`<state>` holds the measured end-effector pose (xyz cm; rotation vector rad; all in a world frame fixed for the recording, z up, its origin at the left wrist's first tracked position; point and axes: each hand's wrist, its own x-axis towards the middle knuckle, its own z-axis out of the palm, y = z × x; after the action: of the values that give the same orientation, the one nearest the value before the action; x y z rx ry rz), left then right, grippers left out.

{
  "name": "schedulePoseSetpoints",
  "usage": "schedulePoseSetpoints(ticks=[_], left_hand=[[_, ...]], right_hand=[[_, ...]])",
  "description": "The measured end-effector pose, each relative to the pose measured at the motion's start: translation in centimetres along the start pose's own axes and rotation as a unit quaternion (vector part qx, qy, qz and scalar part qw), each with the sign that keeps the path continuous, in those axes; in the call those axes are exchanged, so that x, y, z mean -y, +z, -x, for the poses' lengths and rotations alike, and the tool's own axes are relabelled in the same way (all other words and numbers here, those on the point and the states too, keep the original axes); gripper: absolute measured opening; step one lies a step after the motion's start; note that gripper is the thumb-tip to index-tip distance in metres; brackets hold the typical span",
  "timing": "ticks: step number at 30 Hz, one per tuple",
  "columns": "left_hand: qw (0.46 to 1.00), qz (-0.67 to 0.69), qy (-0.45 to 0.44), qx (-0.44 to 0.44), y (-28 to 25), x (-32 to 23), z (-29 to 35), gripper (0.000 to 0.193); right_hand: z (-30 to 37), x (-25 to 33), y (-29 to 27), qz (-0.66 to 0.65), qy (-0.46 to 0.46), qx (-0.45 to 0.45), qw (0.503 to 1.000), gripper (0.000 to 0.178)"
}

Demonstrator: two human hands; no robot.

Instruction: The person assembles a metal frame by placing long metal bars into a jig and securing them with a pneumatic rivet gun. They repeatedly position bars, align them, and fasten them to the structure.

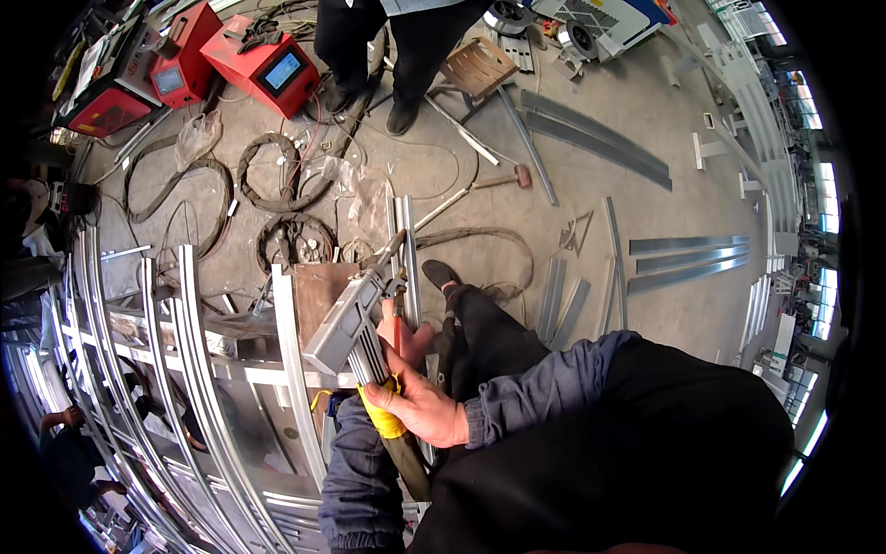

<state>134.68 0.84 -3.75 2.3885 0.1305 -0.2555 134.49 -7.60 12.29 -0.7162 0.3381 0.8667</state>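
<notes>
A grey, boxy welding gun [346,319] is in front of me, tilted, with its narrow front end pointing away. Yellow tape wraps its cable end, and a dark olive cable sleeve [406,466] runs down from there. My right hand [420,406] is closed around the yellow-taped part, thumb along the near side. Farther forward, my left hand [415,342] is closed by the gun's front, next to an orange-red part [398,338]. The gun hides some of its fingers. Beneath both hands, pale metal profiles pass near a brown plate [318,291].
Long metal profiles [189,332] lie on a rack to the left. Coiled hoses [281,171] and a mallet [521,177] are on the floor. Red machines with screens [277,74] stand at the far left, near another person's legs [406,55]. Cut channels [688,263] lie right.
</notes>
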Motion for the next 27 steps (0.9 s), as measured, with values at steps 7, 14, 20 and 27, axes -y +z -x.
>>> schedulePoseSetpoints(ticks=[7,14,20,27], left_hand=[[0.998,-0.021,-0.028,0.045,0.6,0.9,0.3,0.088],[0.991,-0.077,-0.042,0.105,2.5,2.3,1.3,0.099],[0.995,-0.072,-0.039,0.056,3.6,2.1,1.7,0.103],[0.992,-0.012,-0.068,0.104,0.2,0.0,-0.2,0.105]], right_hand=[[0.0,0.6,0.9,-0.005,-0.01,-0.033,0.999,0.051],[0.1,0.3,0.5,-0.003,-0.004,-0.042,0.999,0.052],[0.1,0.3,0.4,0.008,-0.017,-0.046,0.999,0.051],[0.2,-0.1,0.0,0.011,-0.02,-0.048,0.999,0.059]])
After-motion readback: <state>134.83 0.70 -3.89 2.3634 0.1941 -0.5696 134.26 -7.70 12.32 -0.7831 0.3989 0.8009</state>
